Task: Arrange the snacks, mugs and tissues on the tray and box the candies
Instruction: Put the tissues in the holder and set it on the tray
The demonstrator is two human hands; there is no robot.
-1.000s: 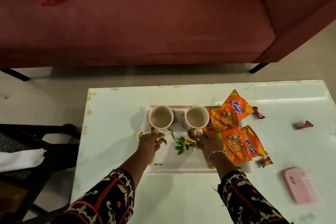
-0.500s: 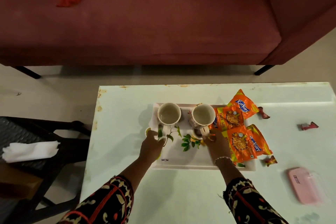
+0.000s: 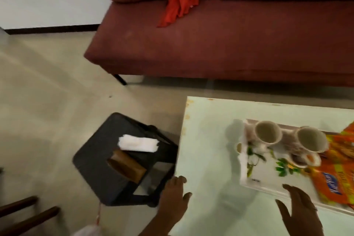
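Observation:
Two cream mugs, one [image 3: 267, 134] on the left and one [image 3: 311, 140] on the right, stand at the back of the white leaf-printed tray [image 3: 254, 184] on the pale table [image 3: 208, 151]. Orange snack packets [image 3: 337, 174] lie across the tray's right side. A stack of white tissues [image 3: 138, 143] lies on the black stool [image 3: 107, 166] left of the table. My left hand [image 3: 175, 195] hovers open over the table's left front edge, holding nothing. My right hand [image 3: 300, 210] is open with spread fingers just in front of the tray.
A brown box-like object [image 3: 128, 165] sits in the stool's lower shelf. A dark red sofa [image 3: 220, 44] with an orange-red cloth [image 3: 178, 0] stands behind the table. Dark wooden furniture legs [image 3: 24, 216] show at the lower left, above bare floor.
Both hands have let go of the mug handles and drawn back toward me. The view has swung left, bringing the stool and tissues toward the middle.

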